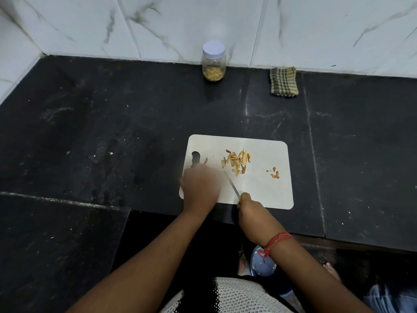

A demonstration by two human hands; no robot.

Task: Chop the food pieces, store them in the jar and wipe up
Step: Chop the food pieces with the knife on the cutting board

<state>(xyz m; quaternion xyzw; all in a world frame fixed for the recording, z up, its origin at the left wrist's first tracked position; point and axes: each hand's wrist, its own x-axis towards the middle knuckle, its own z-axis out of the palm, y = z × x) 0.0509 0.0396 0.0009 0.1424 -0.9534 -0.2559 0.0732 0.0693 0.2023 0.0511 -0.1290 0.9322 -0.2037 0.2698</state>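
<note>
Chopping on the white cutting board (266, 190)

Our right hand (248, 206) grips the knife (232, 184), blade angled toward the pile of food pieces (237, 162) mid-board; our blurred left hand (200, 185) rests on the board, its grip unclear. The lidded jar (213, 61) and folded cloth (283, 81) sit at the table's back wall.

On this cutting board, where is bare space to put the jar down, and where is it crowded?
On the cutting board, the near-right corner is bare, below the small scraps. The far edge above the food pieces is bare too. The left part is crowded: the left hand rests there, and the knife in the right hand crosses the middle.
</note>
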